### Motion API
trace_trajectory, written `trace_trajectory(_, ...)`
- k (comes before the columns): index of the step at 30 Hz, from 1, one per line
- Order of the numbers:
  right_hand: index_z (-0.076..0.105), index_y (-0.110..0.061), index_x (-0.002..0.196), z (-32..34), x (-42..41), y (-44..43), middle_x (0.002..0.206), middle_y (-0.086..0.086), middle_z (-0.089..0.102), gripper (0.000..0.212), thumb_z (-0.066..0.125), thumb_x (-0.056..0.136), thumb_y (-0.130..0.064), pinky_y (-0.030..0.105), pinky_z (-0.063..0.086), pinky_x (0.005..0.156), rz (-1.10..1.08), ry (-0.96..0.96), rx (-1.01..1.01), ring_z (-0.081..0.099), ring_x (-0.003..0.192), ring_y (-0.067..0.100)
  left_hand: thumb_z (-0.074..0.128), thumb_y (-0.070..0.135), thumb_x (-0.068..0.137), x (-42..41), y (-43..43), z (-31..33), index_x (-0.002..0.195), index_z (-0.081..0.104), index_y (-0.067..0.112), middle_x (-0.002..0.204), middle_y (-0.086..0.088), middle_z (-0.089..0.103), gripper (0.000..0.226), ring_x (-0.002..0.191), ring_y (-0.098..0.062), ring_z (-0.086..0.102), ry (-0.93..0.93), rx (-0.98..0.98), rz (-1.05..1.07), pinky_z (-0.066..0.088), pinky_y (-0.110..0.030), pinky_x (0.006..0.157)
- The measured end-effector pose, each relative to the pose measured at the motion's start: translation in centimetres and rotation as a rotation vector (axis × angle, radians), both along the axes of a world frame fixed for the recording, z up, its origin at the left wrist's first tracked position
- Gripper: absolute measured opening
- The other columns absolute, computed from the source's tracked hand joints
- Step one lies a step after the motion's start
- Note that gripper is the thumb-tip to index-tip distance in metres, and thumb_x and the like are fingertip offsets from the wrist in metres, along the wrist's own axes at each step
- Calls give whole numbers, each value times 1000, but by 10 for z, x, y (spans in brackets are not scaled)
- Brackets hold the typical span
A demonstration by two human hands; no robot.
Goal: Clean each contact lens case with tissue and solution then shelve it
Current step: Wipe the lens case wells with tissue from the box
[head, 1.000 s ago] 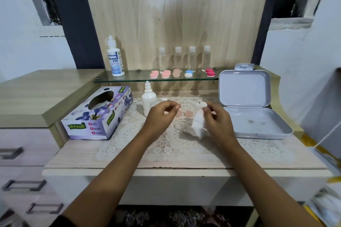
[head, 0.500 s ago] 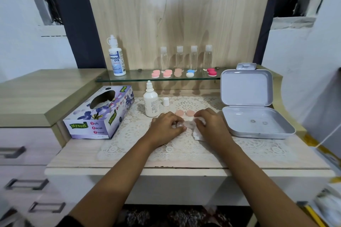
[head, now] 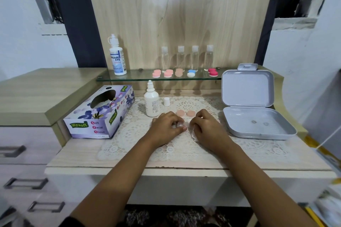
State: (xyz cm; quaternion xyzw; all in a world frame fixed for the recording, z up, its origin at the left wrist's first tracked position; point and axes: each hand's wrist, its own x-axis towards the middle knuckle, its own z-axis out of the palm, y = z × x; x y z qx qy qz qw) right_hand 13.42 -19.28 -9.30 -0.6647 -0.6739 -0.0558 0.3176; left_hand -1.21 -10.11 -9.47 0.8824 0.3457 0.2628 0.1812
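White lace mat point(head: 184, 145), purple floral tissue box point(head: 99, 114), peach caps point(head: 185, 113)

The left hand point(head: 167, 127) covers most of the clear lens case point(head: 178, 125); its outline is indistinct. The right hand point(head: 207, 129) hides the tissue point(head: 194, 134) except one white corner. Small print on the dropper bottle point(head: 151, 102) is illegible. Drawer handles point(head: 25, 180) at the left edge are blurred and cropped.

A pale wood-grain back panel point(head: 184, 24) rises behind the bench point(head: 73, 155), flanked by dark strips point(head: 77, 24) and white walls point(head: 18, 46). A drawer unit point(head: 31, 138) with metal handles point(head: 25, 183) stands left.
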Motion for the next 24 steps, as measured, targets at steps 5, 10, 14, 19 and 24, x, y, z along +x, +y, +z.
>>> trace_trajectory(5,60,8,106,-1,0,2,108,20,54,24,48,85,6,16,31,72,-22,13,34,57,95,32,65,38,83,0,1,0,106,68,22,106,6,60,28,100,-13,51,-3,-5,-3,41,-40,94)
trace_trajectory(10,67,4,97,0,2,4,102,16,57,21,50,85,2,21,35,72,10,-6,13,58,87,31,65,39,83,0,1,1,106,68,22,104,7,59,28,99,-12,50,3,1,4,40,-40,94)
trace_trajectory(14,69,3,93,2,0,2,98,16,59,31,43,82,-10,28,41,70,31,-38,-44,59,85,34,65,39,84,1,0,1,107,68,22,106,6,60,29,100,-12,51,8,-2,6,41,-42,94)
trace_trajectory(19,70,1,92,4,-1,4,99,16,58,41,38,79,-21,31,42,72,29,-21,-65,56,85,33,64,39,84,2,0,1,107,68,22,107,6,60,29,101,-11,51,15,7,10,40,-41,95)
trace_trajectory(24,68,2,86,2,1,9,94,14,56,35,38,77,-14,26,37,68,56,74,-69,56,78,29,64,37,84,1,-2,2,105,68,21,105,5,60,27,99,-11,52,9,22,15,41,-39,94)
